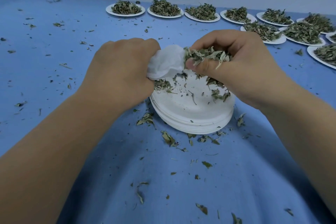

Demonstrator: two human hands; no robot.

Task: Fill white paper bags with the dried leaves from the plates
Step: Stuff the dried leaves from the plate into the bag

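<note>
My left hand (118, 72) grips a small white paper bag (166, 62) above a stack of white plates (192, 112) in the middle of the blue table. My right hand (234, 63) holds a clump of dried green leaves (205, 56) right at the bag's mouth, fingers curled round them. A few leaves and crumbs lie on the top plate under both hands. How full the bag is cannot be seen.
Several white plates heaped with dried leaves (125, 8) stand in a row along the far edge and crowd the right side (303, 32). Loose leaf bits (169, 138) are scattered over the blue table (54, 42). A pale wall rises behind the plates.
</note>
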